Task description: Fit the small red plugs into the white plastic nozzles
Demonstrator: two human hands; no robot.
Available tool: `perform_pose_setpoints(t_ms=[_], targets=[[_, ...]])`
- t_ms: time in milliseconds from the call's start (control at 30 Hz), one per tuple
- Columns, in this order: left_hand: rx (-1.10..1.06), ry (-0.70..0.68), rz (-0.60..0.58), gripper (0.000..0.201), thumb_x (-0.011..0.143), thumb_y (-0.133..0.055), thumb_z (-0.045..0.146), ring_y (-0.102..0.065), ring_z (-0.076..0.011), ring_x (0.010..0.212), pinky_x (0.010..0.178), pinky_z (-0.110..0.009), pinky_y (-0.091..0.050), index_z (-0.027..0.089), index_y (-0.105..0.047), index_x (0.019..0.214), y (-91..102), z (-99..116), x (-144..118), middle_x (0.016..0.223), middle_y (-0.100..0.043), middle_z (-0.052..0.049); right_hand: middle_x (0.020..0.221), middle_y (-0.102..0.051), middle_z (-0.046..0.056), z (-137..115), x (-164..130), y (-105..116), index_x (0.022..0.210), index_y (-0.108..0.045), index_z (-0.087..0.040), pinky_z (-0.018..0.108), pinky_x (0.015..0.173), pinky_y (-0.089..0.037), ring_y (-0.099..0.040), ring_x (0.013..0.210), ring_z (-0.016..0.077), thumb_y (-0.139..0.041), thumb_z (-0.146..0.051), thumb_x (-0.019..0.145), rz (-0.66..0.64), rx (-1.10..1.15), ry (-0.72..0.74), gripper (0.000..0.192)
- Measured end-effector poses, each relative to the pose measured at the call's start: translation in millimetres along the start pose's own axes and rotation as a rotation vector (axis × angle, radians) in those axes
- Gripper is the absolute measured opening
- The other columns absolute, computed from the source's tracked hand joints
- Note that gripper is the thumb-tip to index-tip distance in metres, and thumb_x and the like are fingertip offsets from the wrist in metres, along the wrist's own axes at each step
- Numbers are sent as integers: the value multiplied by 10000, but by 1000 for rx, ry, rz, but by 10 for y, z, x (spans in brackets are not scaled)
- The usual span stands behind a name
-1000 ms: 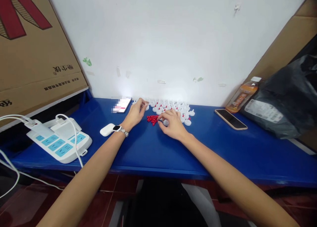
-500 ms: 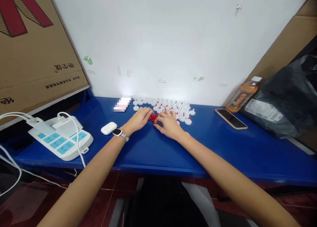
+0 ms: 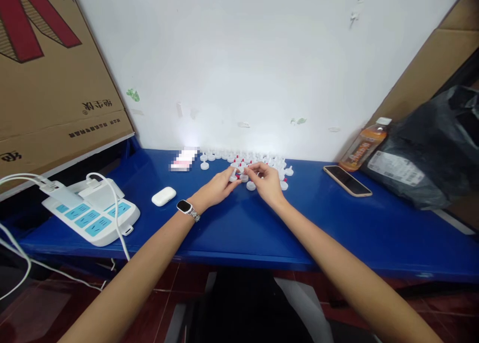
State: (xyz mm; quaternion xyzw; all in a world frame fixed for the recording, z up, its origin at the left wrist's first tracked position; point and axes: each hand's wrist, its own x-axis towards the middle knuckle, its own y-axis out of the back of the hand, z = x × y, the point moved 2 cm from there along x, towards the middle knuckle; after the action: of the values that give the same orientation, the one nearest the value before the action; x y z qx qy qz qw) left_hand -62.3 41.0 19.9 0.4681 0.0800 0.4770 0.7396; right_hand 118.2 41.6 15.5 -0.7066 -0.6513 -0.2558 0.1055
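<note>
My left hand (image 3: 219, 187), with a watch (image 3: 184, 206) on its wrist, is closed on a white spouted cap (image 3: 233, 175) held between thumb and fingers. Close to its right is my right hand (image 3: 270, 183), thumb and fingers pinched together near that cap; whatever is in the pinch is too small to make out. Around and behind both hands stand many white caps with pointed spouts, one of them a loose white cap (image 3: 204, 166) at the left. Several have red tips on their spouts. The small red pieces seen before are hidden now, apart from bits of red between the hands.
At the left of the blue table (image 3: 232, 233) lie a white power strip (image 3: 108, 230) with cables and a white earbud case (image 3: 163, 196). A phone (image 3: 347, 180), an orange drink bottle (image 3: 363, 146) and a dark plastic bag (image 3: 422, 138) are at the right. A white wall rises behind.
Both hands have left the pile of small red pieces and come together at the white caps. My left hand now holds a white spouted cap, and my right hand has moved slightly right.
</note>
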Motion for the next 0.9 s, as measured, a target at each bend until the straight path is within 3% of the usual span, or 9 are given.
perform_pose_setpoints(t_ms=[200,400,533,700,900], targets=[[99,-71,-18,286,1027,-395,485,-661,-264,913,768,-363,-487,220,-484,1084,-89,106,-10,1014,-666,-95,822,-733,56,-8,-3,-61,842,-685,-201,306,651,-484,-661,742,191,-693,-483,829,146,133,-32,283],[143,-91,-33,277,1026,-398,451,-665,-270,897,750,-362,-476,198,-468,1113,-161,121,2,989,-665,-103,753,-703,29,-65,-70,-123,819,-686,-206,307,638,-484,-631,679,173,-685,-454,845,118,152,-29,249],[120,-79,-10,268,1025,-389,440,-665,-269,896,735,-357,-471,197,-465,1109,-132,153,-4,1002,-665,-110,796,-709,33,-63,-105,-142,830,-711,-211,322,690,-493,-619,731,180,-684,-449,851,117,74,-9,241],[74,-42,0,231,1009,-409,424,-649,-230,744,658,-331,-453,209,-458,1077,-99,164,-17,876,-654,-69,840,-704,44,-88,-107,-125,781,-691,-223,331,741,-481,-611,843,201,-603,-497,914,96,-69,67,316],[-82,-25,8,325,984,-456,382,-653,-193,688,634,-299,-453,205,-375,1244,-120,130,-13,888,-662,-43,803,-617,43,-90,-75,-88,725,-634,-221,326,749,-468,-581,819,191,-487,-550,964,52,-111,91,432]])
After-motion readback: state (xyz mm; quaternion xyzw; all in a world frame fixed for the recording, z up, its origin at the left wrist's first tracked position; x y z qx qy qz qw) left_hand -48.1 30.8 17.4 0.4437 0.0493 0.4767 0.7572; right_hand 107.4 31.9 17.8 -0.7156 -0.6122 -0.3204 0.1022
